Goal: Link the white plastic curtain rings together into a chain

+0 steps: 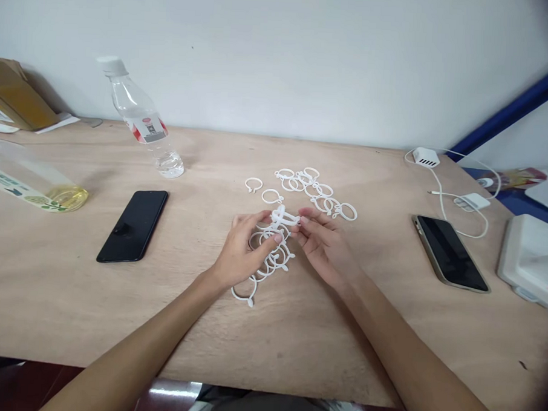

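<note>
My left hand (244, 253) and my right hand (324, 244) meet over the middle of the wooden table (296, 327). Both pinch the same white plastic ring (283, 217) between their fingertips, holding it just above the table. Under and beside my left hand hangs a linked chain of white rings (271, 260), trailing down to a last ring near my left wrist. Behind my hands lies a loose pile of white rings (317, 192), with two single rings (262, 190) to its left.
A black phone (133, 225) lies at the left and another phone (450, 252) at the right. A water bottle (144, 122) and a bottle with yellow liquid (34, 186) lie at the left. A white charger with cables (439, 170) and a white box (530, 256) sit right.
</note>
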### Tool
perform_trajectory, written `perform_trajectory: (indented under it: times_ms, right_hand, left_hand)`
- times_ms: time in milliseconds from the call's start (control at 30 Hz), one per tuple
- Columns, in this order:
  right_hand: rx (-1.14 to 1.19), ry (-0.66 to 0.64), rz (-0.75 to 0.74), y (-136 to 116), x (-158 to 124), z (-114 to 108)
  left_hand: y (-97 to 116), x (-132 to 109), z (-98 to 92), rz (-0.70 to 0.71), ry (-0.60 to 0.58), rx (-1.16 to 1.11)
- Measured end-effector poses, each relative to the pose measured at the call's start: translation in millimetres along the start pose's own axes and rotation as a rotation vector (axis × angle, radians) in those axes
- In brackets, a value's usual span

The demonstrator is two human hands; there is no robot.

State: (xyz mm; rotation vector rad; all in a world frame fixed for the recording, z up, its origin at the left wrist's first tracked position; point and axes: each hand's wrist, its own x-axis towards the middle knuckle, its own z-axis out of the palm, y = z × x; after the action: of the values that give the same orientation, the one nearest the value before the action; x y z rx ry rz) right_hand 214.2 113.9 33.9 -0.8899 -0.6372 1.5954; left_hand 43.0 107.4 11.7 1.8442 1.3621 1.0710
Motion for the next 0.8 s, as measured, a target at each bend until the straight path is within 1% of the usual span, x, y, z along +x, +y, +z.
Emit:
perform_trajectory:
  times_ms: [67,133,233,333,500,600,667,700,800]
  right_hand:
    - [0.019,-0.034,0.059,2.9,-2.8,3.3]
    - [0.032,-0.046,0.093,4.9,-4.1,5.0]
    - [0.043,-0.019,0.083,5.3,-4.1,5.0]
    - [0.034,-0.016,0.067,4.0,-4.4,4.7]
    - [0.005,-0.135,0.093,2.9,-9.0,8.0]
    - [0.003,-0.158,0.111,2.7,-10.8,9.9]
    - [0.008,-0.143,0.123,2.7,-9.9,9.5]
    - [0.019,-0.115,0.123,2.7,-8.8,8.8]
    - [0.079,0.05,0.1,2.2,-3.3,4.6]
  left_hand:
    - [1.0,-0.3,-0.7,0.018,-0.015,-0.032]
    - [0.7,-0.4,-1.0,0.019,-0.005,-0.058]
    - [-0.2,-0.6,-0.7,0.011,0.019,-0.08]
    - [1.6,-0.7,-0.6,0.04,0.031,-0.069]
    - [6.0,-1.0,-2.0,0.08,0.02,-0.042]
    - [5.9,-1.4,-2.6,0.12,-0.001,-0.044]
    - [5.8,-1.5,-3.0,0.156,-0.009,-0.059]
    - [5.9,-1.6,-3.2,0.166,-0.009,-0.064]
    - [6.3,-2.0,-3.7,0.171,0.002,-0.07]
